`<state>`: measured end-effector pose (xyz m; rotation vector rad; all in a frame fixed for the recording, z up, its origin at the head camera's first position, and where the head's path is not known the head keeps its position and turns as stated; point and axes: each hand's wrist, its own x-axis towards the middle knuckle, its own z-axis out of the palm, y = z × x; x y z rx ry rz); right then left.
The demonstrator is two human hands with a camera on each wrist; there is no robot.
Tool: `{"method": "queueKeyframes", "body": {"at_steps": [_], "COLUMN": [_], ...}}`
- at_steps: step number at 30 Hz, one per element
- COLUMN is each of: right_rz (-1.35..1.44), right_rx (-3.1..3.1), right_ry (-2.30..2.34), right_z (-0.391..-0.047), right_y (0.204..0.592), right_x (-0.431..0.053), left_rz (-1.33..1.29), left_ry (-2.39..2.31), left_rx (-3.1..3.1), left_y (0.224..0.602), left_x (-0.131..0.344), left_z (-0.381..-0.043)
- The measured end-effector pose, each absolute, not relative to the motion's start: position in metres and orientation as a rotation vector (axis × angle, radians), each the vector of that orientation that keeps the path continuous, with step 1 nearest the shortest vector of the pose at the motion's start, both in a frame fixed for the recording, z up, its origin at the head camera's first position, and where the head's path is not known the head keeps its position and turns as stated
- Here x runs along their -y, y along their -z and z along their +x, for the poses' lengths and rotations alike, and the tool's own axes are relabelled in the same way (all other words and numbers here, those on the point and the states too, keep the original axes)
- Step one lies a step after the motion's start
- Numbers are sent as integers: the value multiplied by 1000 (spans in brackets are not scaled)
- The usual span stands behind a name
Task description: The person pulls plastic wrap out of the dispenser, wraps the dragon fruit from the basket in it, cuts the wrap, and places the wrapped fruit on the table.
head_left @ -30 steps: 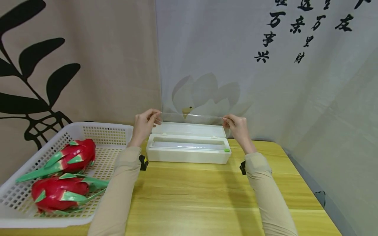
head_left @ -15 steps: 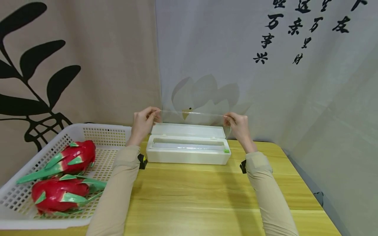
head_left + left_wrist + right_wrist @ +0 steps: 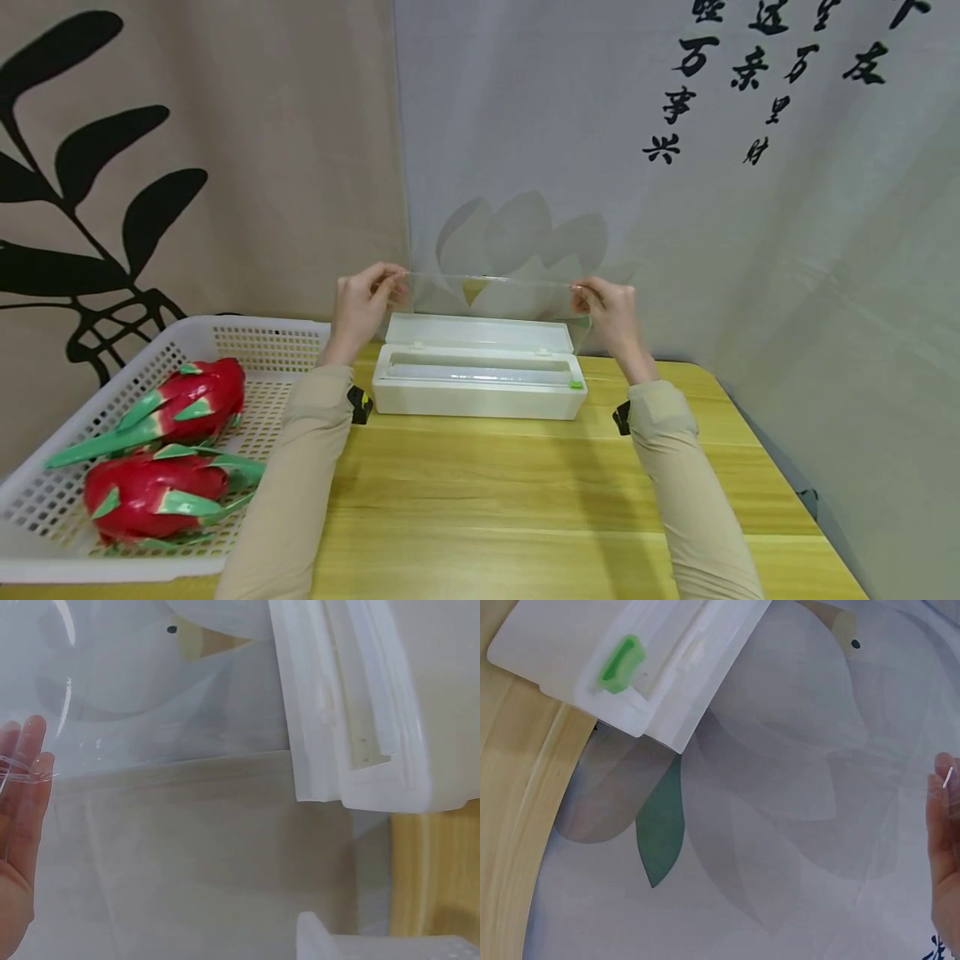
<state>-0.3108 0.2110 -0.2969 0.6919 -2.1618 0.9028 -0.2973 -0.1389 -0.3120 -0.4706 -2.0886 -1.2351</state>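
Observation:
Behind and above the white cling film dispenser box (image 3: pixel 480 398), my two hands stretch a clear sheet of cling film (image 3: pixel 495 296) between them. My left hand (image 3: pixel 367 308) pinches its left corner between thumb and fingers. At the opposite corner, my right hand (image 3: pixel 609 312) pinches the film the same way. The box's lid (image 3: pixel 480 333) is tipped back, and a film roll (image 3: pixel 480 373) lies inside. In the right wrist view a green slide cutter (image 3: pixel 622 664) sits at the box's end. Film edges bunch across the fingers (image 3: pixel 26 776) in the left wrist view.
On the left of the wooden table (image 3: pixel 480 500) stands a white perforated basket (image 3: pixel 273 337) with two red dragon fruits (image 3: pixel 161 492) with green scales. A printed curtain (image 3: pixel 525 125) hangs close behind the table. The table's right edge slopes toward the front.
Both hands have risen a little and spread slightly apart, drawing more film up above the box. The box and the basket have stayed in place.

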Motion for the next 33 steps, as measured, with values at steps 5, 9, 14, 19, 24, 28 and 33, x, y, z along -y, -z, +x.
{"method": "queueKeyframes", "body": {"at_steps": [5,9,14,19,24,28,33], "right_rz": [672,671,681,682,687,693,695], "right_rx": [2168,2163,2147,2128,2115,2103,2106], "right_ry": [-896,-918,-920,-910,-907,-905,-883], "right_z": [-309,-308,-308,-307,-308,-308,-307], "right_y": [292,288,285,280,275,273,270], "right_x": [-211,-212,-213,-212,-212,-212,-212], "left_rz": [-478,-479,-484,-496,-502,-509,-515], "left_ry": [1224,1228,1224,1208,1189,1186,1195], "left_rx": [2076,2067,2046,2026,2010,2002,1993], "left_y": [308,304,299,295,290,287,283], "left_x": [139,138,137,136,136,136,136], "left_z": [-296,-295,-295,-295,-294,-294,-293]}}
